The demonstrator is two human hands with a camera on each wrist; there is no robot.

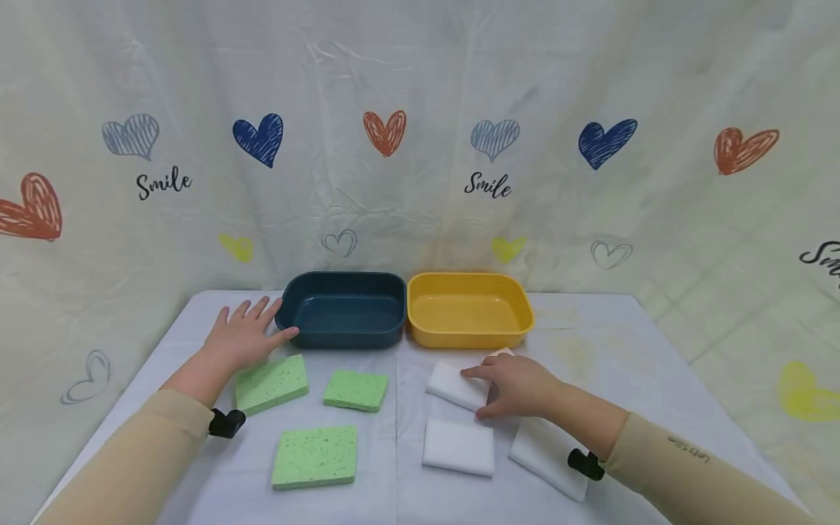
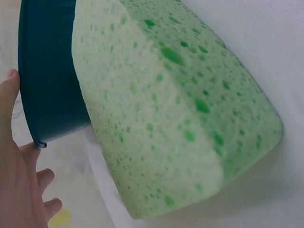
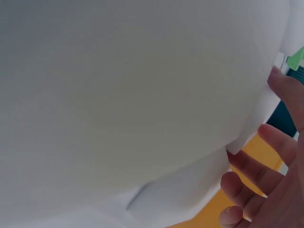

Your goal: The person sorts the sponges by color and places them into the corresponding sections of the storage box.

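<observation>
The table (image 1: 587, 321) narrows toward its far edge, where the dark blue tray (image 1: 348, 340) and the yellow tray (image 1: 471, 340) stand side by side, rims touching or nearly so. A lane of cloth runs from between them to the near side, parting three green sponges (image 1: 315, 457) on the left from the white pads (image 1: 458, 447) on the right. There is more room right of the yellow tray; on the left, an arm crosses the margin. The surface is a white cloth with a crease down the middle, and behind it hangs a pale curtain (image 1: 420, 73) printed with hearts and "Smile". The left hand (image 1: 244, 343) is spread wide, thumb apart, with fingertips against the dark blue tray's left rim, just beyond the far left sponge. The right hand (image 1: 521, 383) hangs over the far white pad (image 1: 457, 386), thumb and index finger well apart, the other fingers loosely bent; whether it touches the pad, I cannot tell. A pale corner (image 1: 504, 351) shows just beyond it, and another pad lies partly under its wrist.
</observation>
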